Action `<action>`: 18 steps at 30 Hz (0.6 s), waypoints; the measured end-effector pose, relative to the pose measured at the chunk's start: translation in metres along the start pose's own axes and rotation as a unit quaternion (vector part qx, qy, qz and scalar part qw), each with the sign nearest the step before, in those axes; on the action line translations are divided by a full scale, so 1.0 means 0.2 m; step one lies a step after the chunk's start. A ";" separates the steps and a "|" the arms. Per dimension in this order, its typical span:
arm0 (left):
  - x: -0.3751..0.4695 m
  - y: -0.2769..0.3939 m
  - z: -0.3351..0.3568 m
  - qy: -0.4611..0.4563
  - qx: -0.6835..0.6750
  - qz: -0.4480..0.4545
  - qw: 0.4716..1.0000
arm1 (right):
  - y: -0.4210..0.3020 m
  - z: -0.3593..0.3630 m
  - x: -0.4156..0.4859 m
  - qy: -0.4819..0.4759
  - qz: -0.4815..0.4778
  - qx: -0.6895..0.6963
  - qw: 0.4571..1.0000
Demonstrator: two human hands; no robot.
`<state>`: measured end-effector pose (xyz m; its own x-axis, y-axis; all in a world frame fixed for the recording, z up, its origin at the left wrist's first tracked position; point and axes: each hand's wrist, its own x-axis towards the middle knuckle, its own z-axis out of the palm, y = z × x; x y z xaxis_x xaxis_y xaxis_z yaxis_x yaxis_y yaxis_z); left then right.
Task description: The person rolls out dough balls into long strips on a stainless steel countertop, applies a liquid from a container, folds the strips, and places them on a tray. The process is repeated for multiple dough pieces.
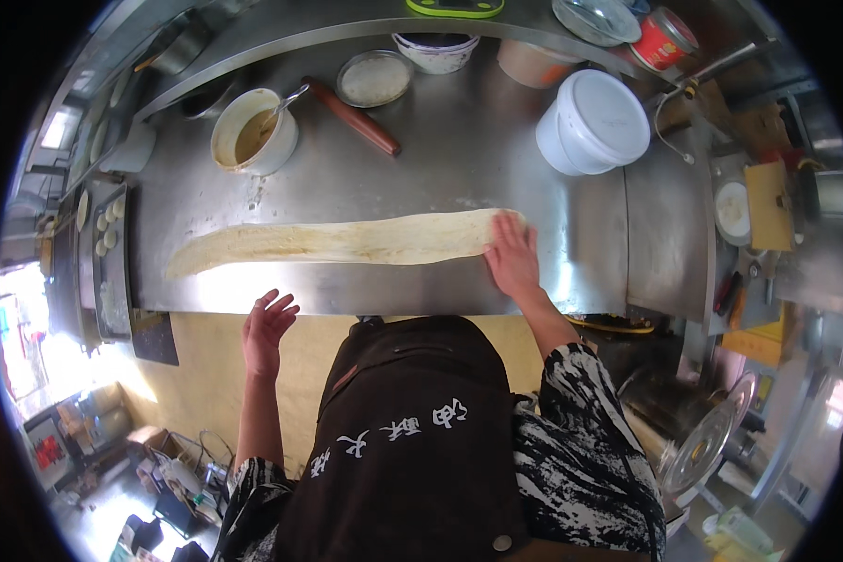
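A long, flat strip of dough [351,241] lies across the stainless steel worktop [421,288], with a brownish paste smeared over its left and middle parts. My right hand [514,256] rests with its fingers spread on the right end of the strip. Near the worktop's front edge, at the left, my left hand [268,330] is raised, its fingers apart and nothing in it. Behind the dough lie a reddish-brown wooden rolling pin [355,118] and a white tub [281,140] of brown paste with a metal spoon [291,98] in it.
A lidded white bucket [590,126] stands at the back right. A round dish [374,79] and a white bowl [437,53] are at the back, under a shelf edge [365,31]. At the far left, a metal tray [116,295] holds several dough rounds [109,240].
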<state>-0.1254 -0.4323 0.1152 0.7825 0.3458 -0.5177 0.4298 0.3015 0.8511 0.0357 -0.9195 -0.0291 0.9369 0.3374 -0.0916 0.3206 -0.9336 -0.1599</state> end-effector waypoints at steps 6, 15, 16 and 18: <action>-0.10 -0.50 -0.14 0.013 0.032 0.022 0.999 | 0.30 0.05 -0.05 0.150 -0.079 0.078 0.982; -0.56 -1.13 -0.55 0.183 0.135 -0.185 0.956 | 0.25 0.02 -0.20 -0.028 -0.096 -0.037 0.994; -0.58 -1.14 -0.56 0.186 0.142 -0.197 0.952 | 0.25 0.01 -0.16 -0.023 -0.080 -0.010 0.996; -0.62 -1.17 -0.60 0.180 0.160 -0.215 0.946 | 0.26 0.03 -0.15 -0.002 -0.087 0.003 0.996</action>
<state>-0.3761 -0.4392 -0.0305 0.3249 0.5497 -0.7696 0.8332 0.2186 0.5079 0.0229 -0.9777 -0.0399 0.8666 0.4947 -0.0653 0.4775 -0.8602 -0.1792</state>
